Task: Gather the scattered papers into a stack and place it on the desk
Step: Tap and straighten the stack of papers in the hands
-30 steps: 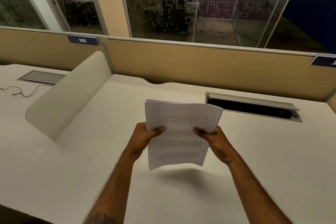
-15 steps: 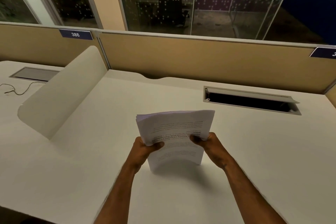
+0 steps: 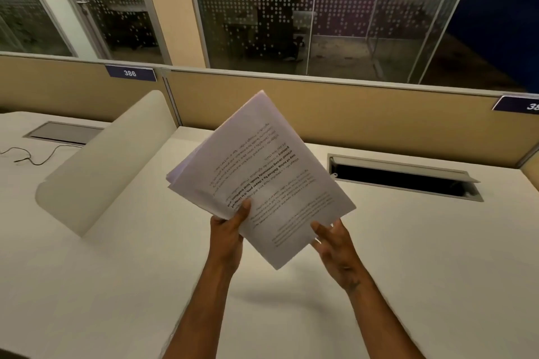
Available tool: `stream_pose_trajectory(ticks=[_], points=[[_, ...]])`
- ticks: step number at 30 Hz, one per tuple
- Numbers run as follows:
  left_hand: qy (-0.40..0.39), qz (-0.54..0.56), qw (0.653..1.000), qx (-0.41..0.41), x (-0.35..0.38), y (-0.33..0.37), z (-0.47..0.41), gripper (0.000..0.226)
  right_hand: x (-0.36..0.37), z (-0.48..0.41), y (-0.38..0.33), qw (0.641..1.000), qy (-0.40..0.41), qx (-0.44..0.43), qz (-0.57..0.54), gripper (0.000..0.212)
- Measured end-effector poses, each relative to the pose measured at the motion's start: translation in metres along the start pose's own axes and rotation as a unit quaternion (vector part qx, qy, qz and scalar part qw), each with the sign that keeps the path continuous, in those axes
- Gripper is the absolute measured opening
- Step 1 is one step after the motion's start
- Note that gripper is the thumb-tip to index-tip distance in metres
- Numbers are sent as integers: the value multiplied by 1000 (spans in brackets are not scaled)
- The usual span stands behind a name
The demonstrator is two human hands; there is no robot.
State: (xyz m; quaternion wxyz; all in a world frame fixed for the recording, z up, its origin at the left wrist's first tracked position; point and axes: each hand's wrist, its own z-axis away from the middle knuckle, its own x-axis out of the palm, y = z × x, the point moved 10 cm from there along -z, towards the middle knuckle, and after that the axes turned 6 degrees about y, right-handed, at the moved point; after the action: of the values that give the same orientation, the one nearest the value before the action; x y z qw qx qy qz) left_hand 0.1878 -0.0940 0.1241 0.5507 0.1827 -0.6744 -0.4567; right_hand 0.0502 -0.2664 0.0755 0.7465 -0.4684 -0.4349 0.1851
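Papers (image 3: 262, 178) tilted, clear above desk (image 3: 408, 256)

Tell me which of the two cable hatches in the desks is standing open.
The cable hatch on the near desk, right of the paper stack, is open: its lid is raised over a dark slot. The hatch beyond the white divider lies shut.

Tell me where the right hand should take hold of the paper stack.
Grip the paper stack on its lower right edge, coming from the right. The stack is tilted like a diamond above the desk, and the open right hand is already beside that free edge, opposite the left hand.
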Motion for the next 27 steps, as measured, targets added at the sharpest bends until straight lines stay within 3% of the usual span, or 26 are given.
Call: stream_pose_trajectory(ticks=[3, 7, 11, 13, 16, 21, 27], points=[[17, 34, 999, -35, -2, -18, 8, 58, 14, -6, -15, 998, 20, -16, -63, 39], [46, 18, 998, -37, -39, -15, 5, 59, -1, -10, -43, 995, 56, -60, 50, 23], [94, -166, 981, 32, -99, 54, -32, 62, -19, -12, -67, 982, 46, -89, 159, 20], [39, -275, 960, 49, -93, 76, -45, 67, -20, -12, -70, 974, 24, -86, 209, 21], [-77, -371, 925, 1, -58, 58, -44, 60, -17, -14, -60, 961, -2, -69, 267, 27], [-21, -318, 947, -29, -77, 21, -27, 41, -28, -15, -36, 965, 10, -20, 260, 20], [14, -290, 953, -82, -102, -36, 15, 42, -60, -6, 27, 967, 46, 55, 245, 24]])
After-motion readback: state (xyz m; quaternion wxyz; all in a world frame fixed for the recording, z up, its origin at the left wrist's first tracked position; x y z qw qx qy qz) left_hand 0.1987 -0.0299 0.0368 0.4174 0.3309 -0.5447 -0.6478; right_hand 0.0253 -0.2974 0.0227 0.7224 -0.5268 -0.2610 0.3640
